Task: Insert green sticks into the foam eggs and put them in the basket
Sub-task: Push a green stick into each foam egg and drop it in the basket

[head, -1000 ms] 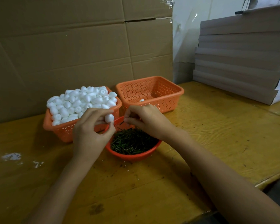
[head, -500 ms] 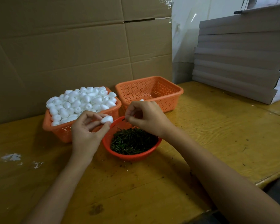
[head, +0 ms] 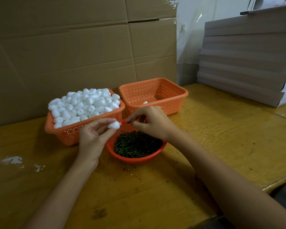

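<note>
My left hand point(head: 92, 138) pinches a white foam egg point(head: 114, 125) between thumb and fingers, above the red bowl's point(head: 135, 158) left rim. My right hand point(head: 153, 123) holds a thin green stick point(head: 130, 122) by its fingertips, its tip pointing left toward the egg, a small gap apart. The bowl is full of green sticks point(head: 137, 144). Behind on the left, an orange basket point(head: 64, 131) is heaped with foam eggs point(head: 84, 104). The orange basket at the back right point(head: 172, 103) holds one egg point(head: 145, 102), mostly hidden by my right hand.
Large cardboard sheets point(head: 73, 47) stand behind the baskets. A stack of flat grey boards point(head: 246, 63) lies on the yellow wooden table point(head: 221, 138) at the right. White foam crumbs point(head: 13, 160) sit at the left. The table's near edge runs along the lower right.
My left hand has turned the egg so its end faces right. My right hand has lifted a green stick from the bowl and brought it toward the egg.
</note>
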A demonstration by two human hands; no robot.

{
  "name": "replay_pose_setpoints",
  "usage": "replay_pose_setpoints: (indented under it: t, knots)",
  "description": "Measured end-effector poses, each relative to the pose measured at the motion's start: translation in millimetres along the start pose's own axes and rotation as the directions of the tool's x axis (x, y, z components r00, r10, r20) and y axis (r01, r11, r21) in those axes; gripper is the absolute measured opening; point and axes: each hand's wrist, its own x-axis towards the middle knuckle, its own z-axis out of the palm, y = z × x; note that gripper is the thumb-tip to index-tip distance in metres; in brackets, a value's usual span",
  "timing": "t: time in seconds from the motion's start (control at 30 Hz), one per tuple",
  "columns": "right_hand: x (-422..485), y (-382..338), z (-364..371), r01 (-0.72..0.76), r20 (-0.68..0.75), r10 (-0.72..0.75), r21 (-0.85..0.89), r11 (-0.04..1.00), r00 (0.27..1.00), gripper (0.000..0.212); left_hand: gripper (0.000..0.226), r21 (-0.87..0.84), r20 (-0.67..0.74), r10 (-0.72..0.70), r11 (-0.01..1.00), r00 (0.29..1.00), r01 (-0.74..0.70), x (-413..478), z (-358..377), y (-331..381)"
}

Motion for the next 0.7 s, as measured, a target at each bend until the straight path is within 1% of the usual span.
replay_pose_setpoints:
  t: [0.07, 0.17, 0.2, 0.3, 0.4, 0.57, 0.7]
  knots:
    - [0.2, 0.8, 0.5, -0.004, -0.012, 0.004, -0.007, 1.000, 1.000, 0.018, 0.034, -0.015, 0.005, -0.014, 1.000, 1.000, 0.015, 0.0, 0.6, -0.6]
    - [0.7, 1.9, 1.6, 0.018, -0.010, -0.018, -0.009, 1.000, 1.000, 0.009, 0.022, -0.061, 0.000, -0.055, 0.997, 0.999, 0.054, 0.2, -0.3, -1.7]
    - [1.0, 2.1, 1.7, 0.023, -0.007, -0.023, -0.012, 1.000, 1.000, 0.008, 0.021, -0.074, 0.003, -0.071, 0.995, 0.997, 0.071, 0.5, -1.4, -1.7]
    - [1.0, 2.9, 2.0, 0.022, -0.005, -0.022, -0.022, 1.000, 1.000, 0.008, 0.028, -0.088, 0.019, -0.091, 0.992, 0.996, 0.092, 1.0, -3.0, -1.6]
    - [-0.2, 3.0, 2.6, 0.020, -0.016, -0.020, -0.031, 0.999, 1.000, 0.010, 0.025, -0.084, 0.013, -0.095, 0.992, 0.995, 0.095, 1.5, -1.4, -1.0]
    - [-0.8, 3.3, 3.8, 0.035, -0.016, -0.036, -0.064, 0.997, 0.999, 0.014, 0.027, -0.091, 0.040, -0.081, 0.992, 0.996, 0.085, 2.1, -1.3, -1.1]
    - [0.2, 3.1, 4.7, 0.040, -0.007, -0.041, -0.112, 0.993, 0.999, 0.026, 0.025, -0.087, 0.040, -0.069, 0.994, 0.997, 0.073, 2.0, 0.6, -0.5]
